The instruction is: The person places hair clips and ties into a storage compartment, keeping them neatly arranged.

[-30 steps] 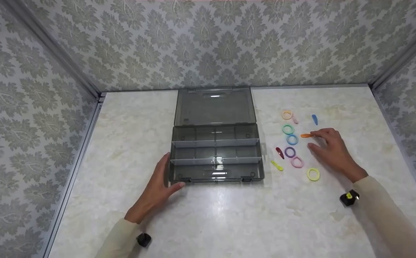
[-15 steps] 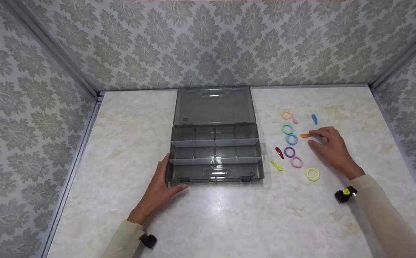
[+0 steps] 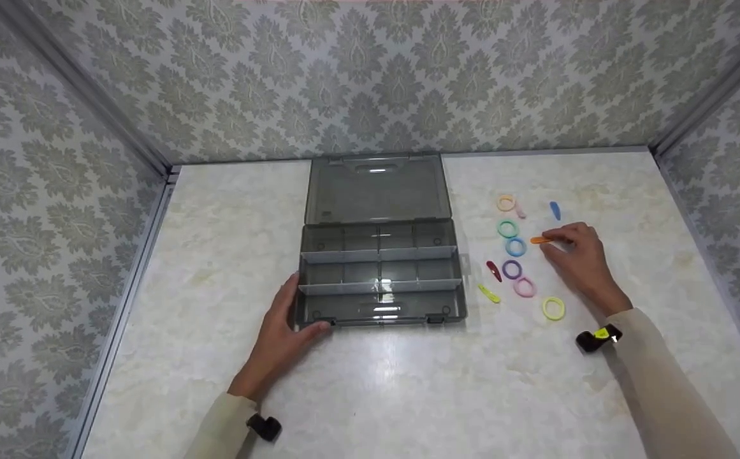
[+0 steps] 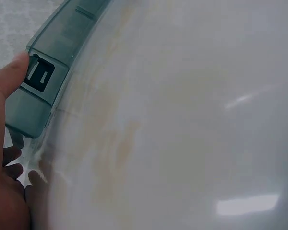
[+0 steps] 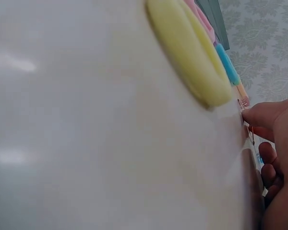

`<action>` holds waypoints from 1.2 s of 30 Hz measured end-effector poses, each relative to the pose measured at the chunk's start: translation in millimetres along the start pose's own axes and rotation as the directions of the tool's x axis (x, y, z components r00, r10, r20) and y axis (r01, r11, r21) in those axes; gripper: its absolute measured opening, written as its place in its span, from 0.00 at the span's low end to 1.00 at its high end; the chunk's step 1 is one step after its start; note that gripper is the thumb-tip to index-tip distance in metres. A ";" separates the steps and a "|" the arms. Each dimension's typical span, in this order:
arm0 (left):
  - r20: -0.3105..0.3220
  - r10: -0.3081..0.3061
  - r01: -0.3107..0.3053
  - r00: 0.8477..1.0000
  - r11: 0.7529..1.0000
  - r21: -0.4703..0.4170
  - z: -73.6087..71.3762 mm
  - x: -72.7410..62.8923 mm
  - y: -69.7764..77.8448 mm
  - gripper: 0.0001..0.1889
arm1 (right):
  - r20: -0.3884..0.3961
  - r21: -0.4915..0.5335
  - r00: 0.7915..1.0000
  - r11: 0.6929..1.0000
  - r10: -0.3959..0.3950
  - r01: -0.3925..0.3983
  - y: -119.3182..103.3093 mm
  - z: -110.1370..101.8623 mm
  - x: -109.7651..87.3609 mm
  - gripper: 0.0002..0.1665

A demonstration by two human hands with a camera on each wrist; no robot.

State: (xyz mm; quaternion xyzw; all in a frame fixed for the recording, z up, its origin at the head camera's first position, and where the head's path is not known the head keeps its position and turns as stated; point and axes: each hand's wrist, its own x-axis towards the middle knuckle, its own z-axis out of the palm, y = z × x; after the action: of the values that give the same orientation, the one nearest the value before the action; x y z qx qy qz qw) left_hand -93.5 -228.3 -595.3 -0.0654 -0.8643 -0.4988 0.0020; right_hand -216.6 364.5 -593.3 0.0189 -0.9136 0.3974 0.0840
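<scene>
A grey see-through compartment box [image 3: 379,319] lies with its lid [image 3: 376,188] folded back. My left hand [image 3: 277,338] holds its front left corner, fingers along the side and thumb on the front face near a latch [image 4: 40,73]. On the right, my right hand [image 3: 580,264] pinches one end of an orange hair clip [image 3: 539,240] between thumb and index finger. Just left of the clip lie a blue hair tie [image 3: 515,247] and a green hair tie [image 3: 508,229]. A blue hair clip [image 3: 555,210] lies beyond that hand. Nearer to me is a yellow hair tie [image 5: 189,52].
Also on the marbled table [image 3: 395,395] are a purple hair tie [image 3: 512,269], pink hair tie [image 3: 524,287], peach hair tie [image 3: 505,203], pale pink clip [image 3: 521,211], dark red clip [image 3: 494,271] and yellow-green clip [image 3: 489,293]. Patterned walls [image 3: 357,76] enclose the back and sides.
My right thumb has come up to the index finger at the orange hair clip, and the right wrist has shifted left. My left hand stays at the box corner.
</scene>
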 end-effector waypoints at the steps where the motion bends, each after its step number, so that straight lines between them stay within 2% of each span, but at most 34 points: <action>1: -0.001 0.002 -0.002 1.000 1.000 0.000 -0.3 0.2 0.2 0.61 | 0.000 -0.006 1.000 1.000 0.007 -0.007 -0.2 0.3 0.5 0.15; 11: 0.002 0.015 -0.015 1.000 0.999 0.040 -1.6 2.7 1.3 0.60 | -0.027 -0.036 1.000 0.999 0.005 -0.006 -0.5 2.9 1.7 0.14; 17: 0.010 -0.010 0.010 1.000 1.000 -0.008 -0.5 3.4 0.2 0.62 | -0.039 -0.026 0.999 1.000 0.002 -0.003 -2.4 2.2 1.7 0.14; 22: 0.000 -0.004 0.004 1.000 1.000 -0.021 1.7 5.3 -0.3 0.61 | -0.030 -0.034 0.998 0.998 0.057 -0.058 -8.6 -1.2 1.4 0.19; 26: -0.006 0.021 -0.021 1.000 1.000 0.012 3.4 5.8 0.1 0.60 | -0.029 -0.029 0.999 0.999 0.040 -0.041 -12.7 -4.1 1.7 0.18; 31: 0.010 0.000 0.000 1.000 0.999 0.041 1.2 5.8 0.6 0.61 | -0.008 -0.019 1.000 1.000 0.025 -0.025 -15.2 -3.2 2.4 0.16; 36: 0.026 -0.008 0.007 1.000 1.000 0.026 -1.7 5.8 -0.1 0.61 | -0.002 -0.012 1.000 1.000 -0.004 0.004 -19.6 -2.3 2.2 0.15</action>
State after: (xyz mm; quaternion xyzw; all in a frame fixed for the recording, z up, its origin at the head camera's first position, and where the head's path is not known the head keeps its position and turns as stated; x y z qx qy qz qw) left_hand -99.3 -229.2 -594.1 -0.0687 -0.8709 -0.4865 -0.0102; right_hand -216.5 352.8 -577.2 0.0198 -0.9158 0.3918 0.0857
